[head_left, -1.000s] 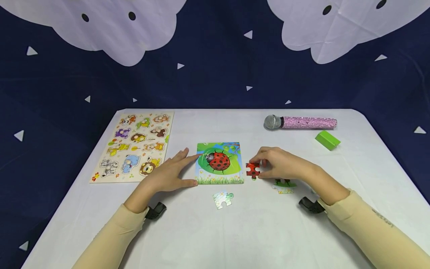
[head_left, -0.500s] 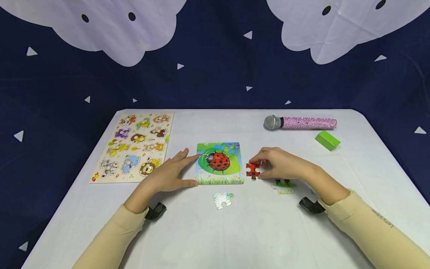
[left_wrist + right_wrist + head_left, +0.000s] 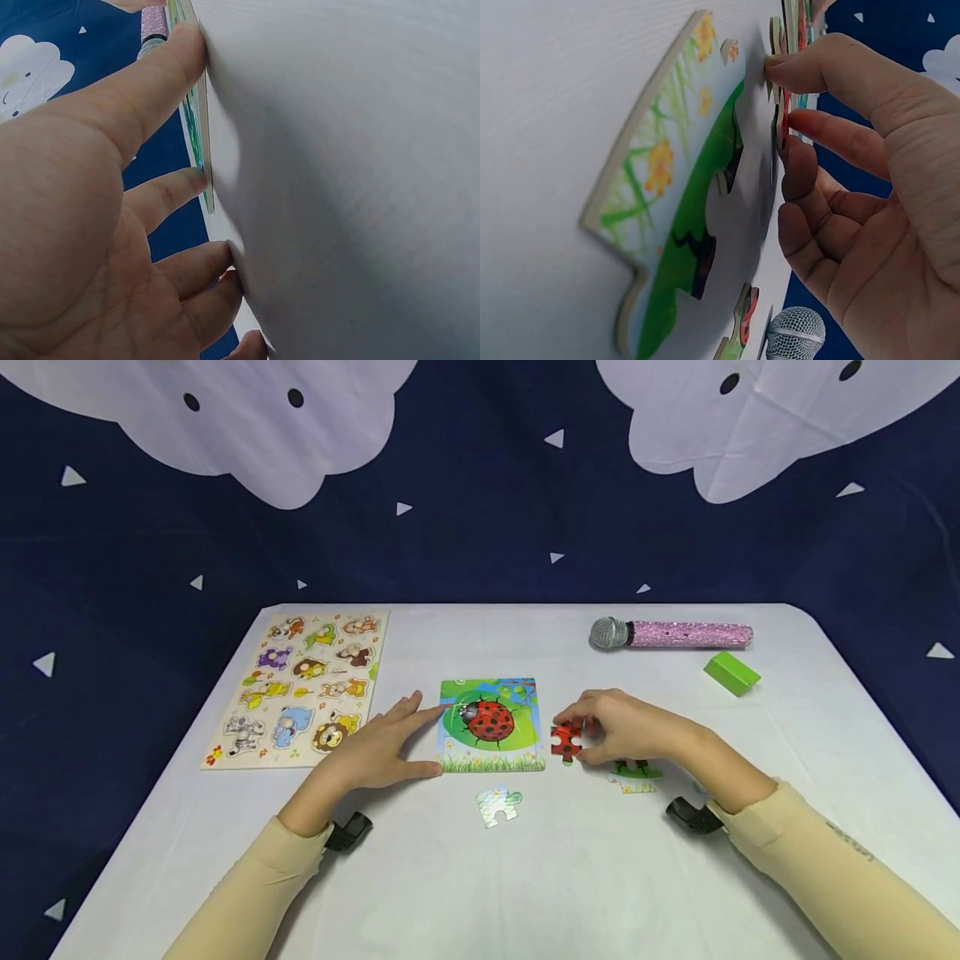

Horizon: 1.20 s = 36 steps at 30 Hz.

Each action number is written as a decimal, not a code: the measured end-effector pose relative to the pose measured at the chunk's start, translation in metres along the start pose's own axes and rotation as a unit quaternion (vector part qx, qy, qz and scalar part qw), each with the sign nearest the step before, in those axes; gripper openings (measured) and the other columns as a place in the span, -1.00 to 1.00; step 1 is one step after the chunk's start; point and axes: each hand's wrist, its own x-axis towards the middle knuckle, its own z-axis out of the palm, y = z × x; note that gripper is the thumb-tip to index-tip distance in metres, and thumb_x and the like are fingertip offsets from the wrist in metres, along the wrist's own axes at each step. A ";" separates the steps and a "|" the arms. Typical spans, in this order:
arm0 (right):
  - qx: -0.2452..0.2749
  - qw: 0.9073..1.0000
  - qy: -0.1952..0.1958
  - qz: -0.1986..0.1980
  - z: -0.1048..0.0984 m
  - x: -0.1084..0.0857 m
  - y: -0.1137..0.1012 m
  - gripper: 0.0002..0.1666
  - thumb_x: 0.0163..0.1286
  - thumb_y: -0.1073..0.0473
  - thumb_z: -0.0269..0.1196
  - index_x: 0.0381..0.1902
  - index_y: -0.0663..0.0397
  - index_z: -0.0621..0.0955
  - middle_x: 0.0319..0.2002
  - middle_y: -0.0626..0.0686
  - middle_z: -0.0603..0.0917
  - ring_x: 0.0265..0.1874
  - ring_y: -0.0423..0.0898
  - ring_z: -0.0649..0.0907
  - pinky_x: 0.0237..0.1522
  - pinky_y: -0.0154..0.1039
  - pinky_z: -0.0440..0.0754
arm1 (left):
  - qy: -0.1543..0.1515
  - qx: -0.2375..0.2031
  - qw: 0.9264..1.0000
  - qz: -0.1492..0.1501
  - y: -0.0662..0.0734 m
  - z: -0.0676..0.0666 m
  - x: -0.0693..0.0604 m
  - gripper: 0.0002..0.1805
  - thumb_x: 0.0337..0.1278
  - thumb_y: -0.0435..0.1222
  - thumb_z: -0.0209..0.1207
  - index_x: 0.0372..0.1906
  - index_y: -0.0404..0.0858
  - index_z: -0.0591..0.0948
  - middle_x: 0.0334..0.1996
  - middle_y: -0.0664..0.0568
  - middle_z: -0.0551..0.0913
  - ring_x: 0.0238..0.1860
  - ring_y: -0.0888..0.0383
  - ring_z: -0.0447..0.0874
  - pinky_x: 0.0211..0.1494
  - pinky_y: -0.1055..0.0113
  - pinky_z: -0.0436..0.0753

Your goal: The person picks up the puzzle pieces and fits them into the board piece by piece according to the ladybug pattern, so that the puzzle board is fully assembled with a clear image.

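A square ladybug picture board lies flat mid-table. The left hand has its index fingertip and thumb at the board's left edge, fingers spread; in the left wrist view that hand touches the board's edge. To the board's right, the right hand pinches a red puzzle piece between thumb and fingers, low over the table. A gap separates piece and board. In the right wrist view the right hand holds the piece beyond a green and white grass piece.
A pale grass piece lies below the board, and a green one by the right wrist. An animal peg board is at left. A pink microphone and green block lie at back right.
The red piece has turned very slightly in the right hand's fingers. The left hand and the ladybug board have stayed in place.
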 end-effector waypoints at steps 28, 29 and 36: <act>0.001 0.997 0.032 -0.067 -0.004 0.023 -0.015 -0.41 0.14 0.18 0.55 0.19 0.08 0.77 -0.16 -0.09 0.74 -0.24 -0.19 0.62 -0.14 -0.29 0.64 | 0.018 -0.011 1.000 0.010 -0.007 0.005 0.003 0.01 0.22 0.27 0.39 0.70 0.10 0.29 0.74 -0.27 0.07 0.74 -0.34 0.02 0.64 -0.51 0.14; 0.000 0.997 0.032 -0.069 -0.004 0.026 -0.016 -0.42 0.14 0.17 0.55 0.18 0.07 0.77 -0.16 -0.09 0.74 -0.25 -0.19 0.62 -0.14 -0.28 0.64 | 0.014 -0.008 1.000 0.009 -0.006 0.004 0.002 0.01 0.24 0.26 0.39 0.70 0.09 0.28 0.74 -0.27 0.06 0.74 -0.34 0.01 0.65 -0.50 0.13; -0.006 0.996 0.034 -0.085 -0.002 0.043 -0.023 -0.43 0.12 0.19 0.56 0.15 0.10 0.79 -0.24 -0.05 0.72 -0.28 -0.19 0.60 -0.18 -0.28 0.62 | 0.001 0.000 1.000 0.000 0.002 -0.001 0.000 -0.02 0.30 0.16 0.40 0.71 0.03 0.26 0.74 -0.27 0.03 0.75 -0.31 -0.02 0.67 -0.46 0.12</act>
